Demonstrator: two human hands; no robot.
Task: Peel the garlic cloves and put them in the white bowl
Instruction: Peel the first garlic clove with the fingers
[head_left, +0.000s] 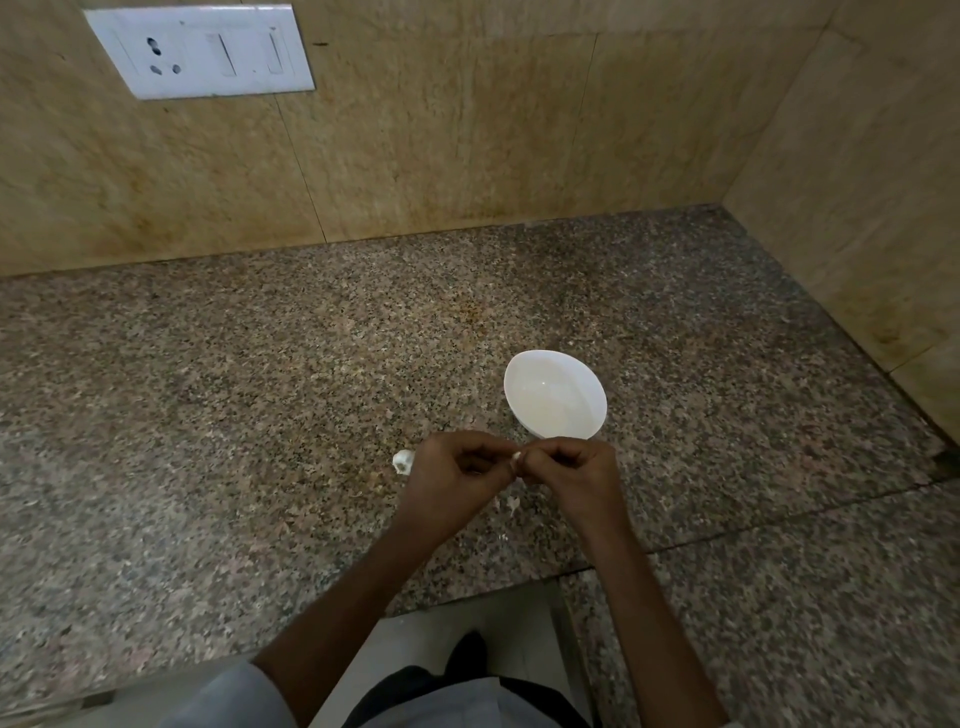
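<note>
A white bowl stands on the granite counter; it looks empty. Just in front of it my left hand and my right hand meet, fingers curled, and pinch a small white garlic clove between their fingertips. Most of the clove is hidden by the fingers. A garlic piece lies on the counter right beside my left hand. Small bits of white peel lie below the hands.
Beige tiled walls close the counter at the back and on the right. A white switch and socket plate is on the back wall at upper left. The counter's front edge runs below my forearms, with the floor and my shoe beneath.
</note>
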